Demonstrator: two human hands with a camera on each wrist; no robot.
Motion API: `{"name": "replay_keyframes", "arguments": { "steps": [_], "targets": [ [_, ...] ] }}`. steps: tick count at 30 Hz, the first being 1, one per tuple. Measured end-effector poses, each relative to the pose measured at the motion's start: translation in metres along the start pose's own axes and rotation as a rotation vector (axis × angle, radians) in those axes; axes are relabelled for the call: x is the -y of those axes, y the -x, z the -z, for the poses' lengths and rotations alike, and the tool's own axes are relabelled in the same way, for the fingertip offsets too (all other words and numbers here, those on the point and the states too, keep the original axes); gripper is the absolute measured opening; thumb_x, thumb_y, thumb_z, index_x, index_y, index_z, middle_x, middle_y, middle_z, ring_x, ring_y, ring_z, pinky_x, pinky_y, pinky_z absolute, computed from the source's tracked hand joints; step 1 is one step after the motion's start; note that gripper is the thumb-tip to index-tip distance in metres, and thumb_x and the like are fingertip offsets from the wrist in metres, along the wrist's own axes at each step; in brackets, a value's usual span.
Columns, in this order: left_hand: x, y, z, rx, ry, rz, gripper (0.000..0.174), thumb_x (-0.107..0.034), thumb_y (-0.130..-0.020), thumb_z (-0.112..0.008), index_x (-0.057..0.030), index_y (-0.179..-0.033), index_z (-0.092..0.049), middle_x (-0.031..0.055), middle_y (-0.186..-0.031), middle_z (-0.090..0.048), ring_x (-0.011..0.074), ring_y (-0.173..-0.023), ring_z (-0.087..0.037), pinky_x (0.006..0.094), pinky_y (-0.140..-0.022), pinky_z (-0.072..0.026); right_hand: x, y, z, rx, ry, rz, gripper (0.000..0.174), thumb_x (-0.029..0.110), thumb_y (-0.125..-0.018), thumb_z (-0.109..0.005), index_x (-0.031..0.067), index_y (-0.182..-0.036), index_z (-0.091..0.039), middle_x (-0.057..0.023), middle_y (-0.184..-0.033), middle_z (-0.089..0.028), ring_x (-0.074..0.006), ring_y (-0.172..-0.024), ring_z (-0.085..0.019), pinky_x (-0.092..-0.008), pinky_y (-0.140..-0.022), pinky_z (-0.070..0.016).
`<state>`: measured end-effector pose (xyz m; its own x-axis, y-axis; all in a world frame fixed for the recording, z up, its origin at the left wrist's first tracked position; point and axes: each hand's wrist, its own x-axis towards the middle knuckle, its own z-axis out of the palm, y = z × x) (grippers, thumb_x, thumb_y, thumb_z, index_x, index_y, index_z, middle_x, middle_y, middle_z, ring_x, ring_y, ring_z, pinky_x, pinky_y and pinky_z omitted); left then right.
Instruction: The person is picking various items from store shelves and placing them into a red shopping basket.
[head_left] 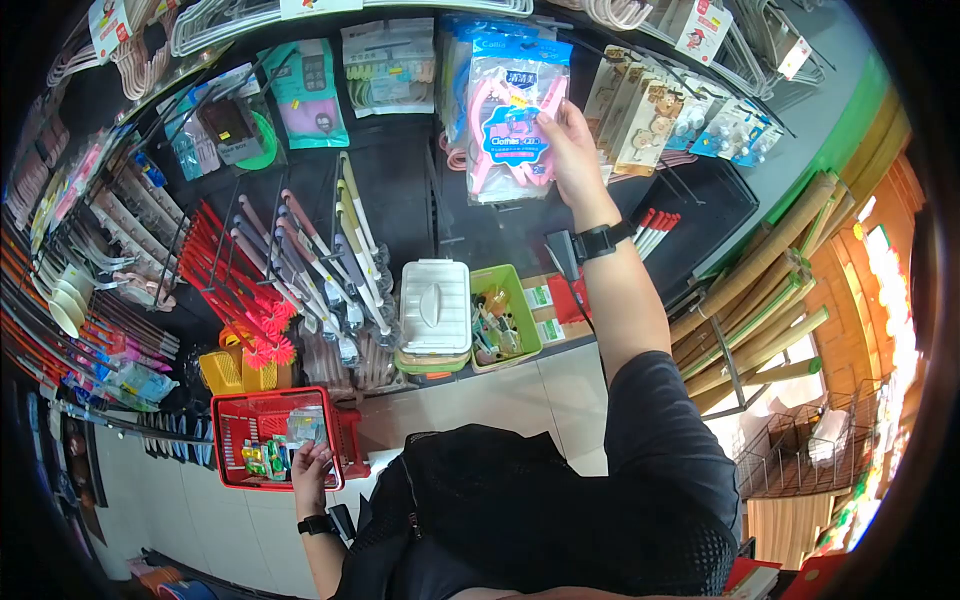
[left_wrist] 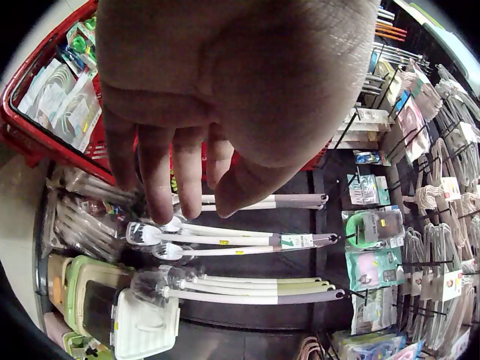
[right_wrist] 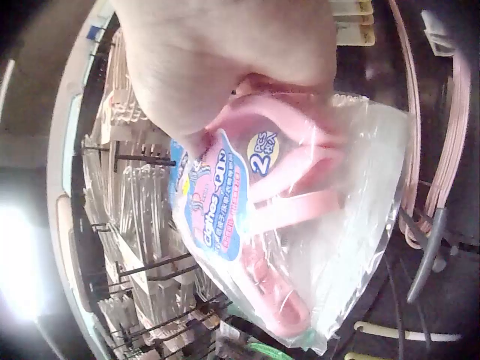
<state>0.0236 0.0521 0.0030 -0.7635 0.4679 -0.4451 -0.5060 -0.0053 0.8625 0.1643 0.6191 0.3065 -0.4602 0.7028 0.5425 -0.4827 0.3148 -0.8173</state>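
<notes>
At the upper middle of the head view, my right hand [head_left: 577,160] grips the right side of a clear bag of large pink clothes pins [head_left: 510,185]. Its blue label reads "Clothes PIN" and "2 PCS" in the right wrist view, where the pink clothes pins [right_wrist: 289,206] show through the plastic beneath my palm. My left hand [head_left: 312,466] hangs low beside the right side of a red shopping basket [head_left: 222,455], fingers loosely bent. In the left wrist view those fingers [left_wrist: 154,176] hold nothing and overlap the red basket wall.
Packaged goods hang from hooks on a dark rack, with white-handled brushes [head_left: 345,250] below. A lidded white box [head_left: 434,310] and a green bin [head_left: 525,300] stand at its foot. Bamboo poles [head_left: 760,290] lean at right. Packages lie inside the basket.
</notes>
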Motion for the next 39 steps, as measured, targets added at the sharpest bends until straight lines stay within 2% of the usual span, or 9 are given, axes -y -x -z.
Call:
{"name": "replay_keyframes", "arguments": {
  "steps": [24,27,29,33,35,39],
  "targets": [
    [0.006,0.010,-0.001,-0.046,-0.011,-0.016,0.038,0.001,-0.086,-0.054,-0.0035,-0.122,-0.044,0.0129,-0.116,-0.058,0.0220,-0.099,-0.061,0.0328,-0.079,-0.0512,-0.047,-0.050,0.003,0.005,0.031,0.072,0.044,0.011,-0.093,-0.055,-0.0015,-0.130,-0.035,-0.0124,-0.113,-0.058,-0.0146,-0.098,-0.056,-0.0281,-0.085,-0.0459],
    [0.005,0.013,-0.001,-0.053,-0.032,-0.010,0.037,0.000,-0.086,-0.055,-0.0039,-0.122,-0.044,0.0124,-0.116,-0.058,0.0214,-0.098,-0.061,0.0321,-0.078,-0.0509,-0.050,-0.053,0.002,-0.009,0.105,0.051,0.046,0.012,-0.093,-0.056,-0.0017,-0.131,-0.034,-0.0128,-0.114,-0.058,-0.0146,-0.098,-0.057,-0.0281,-0.083,-0.0465],
    [0.008,0.013,0.000,-0.046,-0.049,-0.017,0.036,-0.003,-0.088,-0.054,-0.0041,-0.122,-0.044,0.0119,-0.117,-0.058,0.0220,-0.099,-0.060,0.0327,-0.079,-0.0501,-0.058,-0.057,0.001,-0.039,0.062,0.129,0.049,0.014,-0.092,-0.057,-0.0014,-0.132,-0.033,-0.0130,-0.113,-0.059,-0.0144,-0.095,-0.058,-0.0276,-0.079,-0.0475],
    [0.012,0.012,0.004,-0.035,-0.053,-0.021,0.036,-0.006,-0.089,-0.054,-0.0048,-0.123,-0.044,0.0110,-0.117,-0.058,0.0227,-0.101,-0.060,0.0330,-0.078,-0.0493,-0.067,-0.065,0.007,-0.036,0.086,0.073,0.052,0.016,-0.091,-0.059,-0.0026,-0.132,-0.033,-0.0133,-0.111,-0.060,-0.0138,-0.092,-0.059,-0.0272,-0.075,-0.0481],
    [0.015,0.011,0.006,-0.034,-0.044,-0.020,0.036,-0.006,-0.089,-0.054,-0.0049,-0.124,-0.043,0.0110,-0.117,-0.058,0.0228,-0.101,-0.060,0.0331,-0.078,-0.0493,-0.070,-0.066,0.008,-0.086,0.189,0.131,0.053,0.017,-0.090,-0.061,-0.0039,-0.130,-0.034,-0.0137,-0.108,-0.061,-0.0131,-0.088,-0.059,-0.0266,-0.072,-0.0484],
    [0.018,0.013,0.007,-0.027,-0.039,-0.020,0.036,-0.005,-0.089,-0.053,-0.0047,-0.124,-0.043,0.0114,-0.117,-0.058,0.0233,-0.101,-0.060,0.0330,-0.077,-0.0496,-0.066,-0.063,0.009,-0.123,0.242,0.105,0.055,0.022,-0.088,-0.064,-0.0050,-0.129,-0.036,-0.0136,-0.101,-0.062,-0.0133,-0.084,-0.060,-0.0267,-0.069,-0.0491]
  ]
}}
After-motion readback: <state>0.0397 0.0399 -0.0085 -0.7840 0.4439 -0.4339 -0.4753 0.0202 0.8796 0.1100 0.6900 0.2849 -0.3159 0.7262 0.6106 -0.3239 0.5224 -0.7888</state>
